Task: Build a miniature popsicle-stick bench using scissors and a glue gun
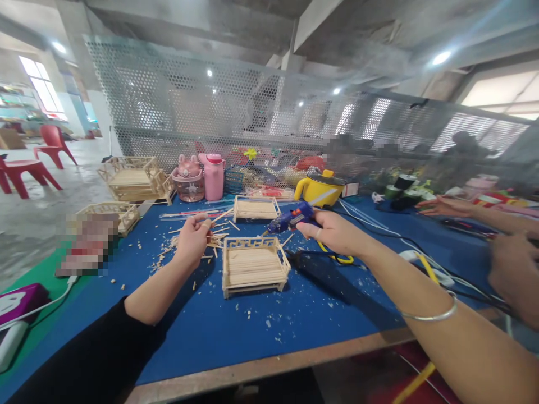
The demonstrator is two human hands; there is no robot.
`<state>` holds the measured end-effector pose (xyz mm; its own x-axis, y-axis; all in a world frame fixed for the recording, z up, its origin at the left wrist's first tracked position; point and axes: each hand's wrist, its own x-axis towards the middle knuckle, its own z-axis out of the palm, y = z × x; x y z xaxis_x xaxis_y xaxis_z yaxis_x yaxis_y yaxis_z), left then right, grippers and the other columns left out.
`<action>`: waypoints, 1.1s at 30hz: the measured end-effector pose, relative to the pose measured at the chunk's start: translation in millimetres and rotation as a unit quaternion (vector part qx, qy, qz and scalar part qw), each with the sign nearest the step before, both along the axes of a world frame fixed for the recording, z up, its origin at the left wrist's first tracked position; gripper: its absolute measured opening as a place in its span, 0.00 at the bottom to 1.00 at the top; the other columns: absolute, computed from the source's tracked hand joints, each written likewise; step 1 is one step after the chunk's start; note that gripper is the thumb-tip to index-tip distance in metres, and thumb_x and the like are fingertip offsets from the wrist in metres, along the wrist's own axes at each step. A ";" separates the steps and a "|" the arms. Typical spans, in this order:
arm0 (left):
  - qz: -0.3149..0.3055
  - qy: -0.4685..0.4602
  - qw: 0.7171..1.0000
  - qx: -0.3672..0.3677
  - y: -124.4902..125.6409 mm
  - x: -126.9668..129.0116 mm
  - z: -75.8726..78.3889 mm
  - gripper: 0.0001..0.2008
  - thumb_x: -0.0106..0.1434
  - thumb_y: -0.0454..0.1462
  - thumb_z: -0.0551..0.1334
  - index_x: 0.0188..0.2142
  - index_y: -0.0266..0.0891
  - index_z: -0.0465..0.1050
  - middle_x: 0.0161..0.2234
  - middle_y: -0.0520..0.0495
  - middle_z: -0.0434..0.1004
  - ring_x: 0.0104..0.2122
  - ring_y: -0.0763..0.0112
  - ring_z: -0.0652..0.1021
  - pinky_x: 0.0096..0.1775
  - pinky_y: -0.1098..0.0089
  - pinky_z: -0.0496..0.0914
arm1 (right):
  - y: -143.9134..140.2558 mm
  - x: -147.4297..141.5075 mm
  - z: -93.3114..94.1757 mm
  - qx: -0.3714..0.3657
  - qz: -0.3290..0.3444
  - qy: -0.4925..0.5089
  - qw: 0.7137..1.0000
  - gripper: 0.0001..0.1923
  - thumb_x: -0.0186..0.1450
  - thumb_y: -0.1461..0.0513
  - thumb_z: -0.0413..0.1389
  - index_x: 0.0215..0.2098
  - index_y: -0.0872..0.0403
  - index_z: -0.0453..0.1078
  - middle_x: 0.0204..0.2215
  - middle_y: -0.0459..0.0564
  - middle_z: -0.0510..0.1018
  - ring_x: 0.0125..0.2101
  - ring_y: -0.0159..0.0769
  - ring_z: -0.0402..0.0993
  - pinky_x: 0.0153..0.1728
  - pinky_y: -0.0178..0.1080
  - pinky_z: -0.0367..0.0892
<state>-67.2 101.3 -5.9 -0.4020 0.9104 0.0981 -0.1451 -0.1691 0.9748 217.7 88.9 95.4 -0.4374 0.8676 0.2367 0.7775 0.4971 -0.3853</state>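
My right hand [334,231] is wrapped round a blue hot glue gun [290,217], whose nozzle points left and down above a small wooden miniature bench [255,264]. That bench stands upright on the blue table, built of thin sticks with a latticed back rail. Between the thumb and fingers of my left hand [194,238] is a thin wooden stick [222,215], pointing up and right. Behind, a second stick-built piece [256,209] rests near the stick's far end. Loose cut sticks [217,241] and small scraps lie beside and partly behind my left hand.
Finished stick furniture [135,179] is stacked at the far left. A pink bottle [214,177], a yellow pot [320,189] and a perforated screen [236,106] stand behind. Cables [391,238] cross the right side, where a co-worker's hands [452,206] are. Red chairs [54,146] stand left.
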 end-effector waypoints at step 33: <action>0.003 -0.002 1.000 0.001 -2.1 0.9 3.4 0.15 0.53 0.40 0.62 0.39 0.37 0.66 0.27 0.51 0.73 0.19 0.80 0.67 0.21 0.78 0.62 | -40.6 -37.2 -25.3 0.159 0.131 -0.109 0.973 0.21 0.67 0.57 0.48 0.57 0.51 0.62 0.49 0.51 0.76 0.39 0.38 0.74 0.38 0.40 0.59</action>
<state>-66.4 99.2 -2.4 -0.4077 0.9078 0.0988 -0.1485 -0.1726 0.9737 180.4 48.3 70.1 -0.7039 0.6175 0.3512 0.6534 0.7567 -0.0209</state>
